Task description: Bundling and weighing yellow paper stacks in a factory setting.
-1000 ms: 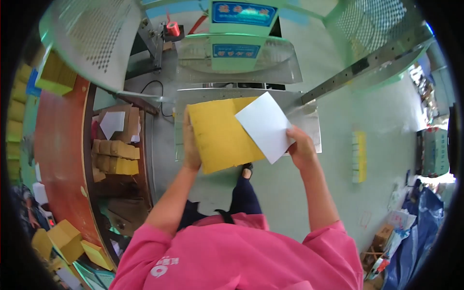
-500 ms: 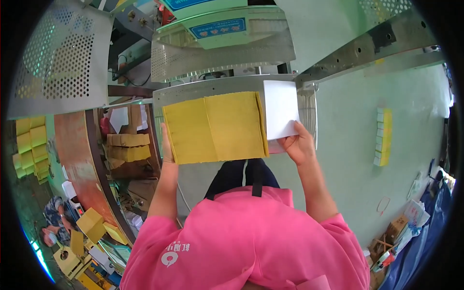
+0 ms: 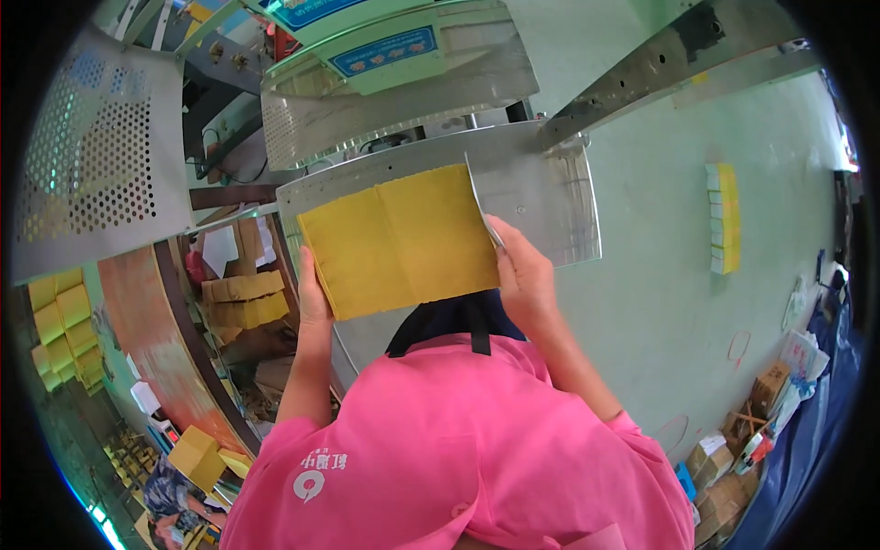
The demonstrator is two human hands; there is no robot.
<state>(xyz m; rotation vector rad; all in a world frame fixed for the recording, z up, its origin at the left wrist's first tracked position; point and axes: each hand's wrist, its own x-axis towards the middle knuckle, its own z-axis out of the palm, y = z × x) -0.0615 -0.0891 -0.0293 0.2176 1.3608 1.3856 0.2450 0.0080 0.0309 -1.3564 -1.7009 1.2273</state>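
Note:
A wide block of yellow paper bundles lies before me on a steel machine plate, its near edge reaching past the plate. My left hand presses against the block's left end, fingers along its side. At the right end, my right hand grips a white card, which stands almost edge-on against the yellow paper. Thumb and fingers are closed on the card's near part. The undersides of both palms are hidden.
Beyond the plate rises a clear machine guard. A perforated metal panel stands left, a steel beam right. Shelves with yellow bundles are at left. A yellow-and-white stack and cardboard boxes lie right. A co-worker is lower left.
My right hand has moved left, turning the white card from flat to edge-on against the block's right end. My left hand stays at the left end. The view has shifted slightly.

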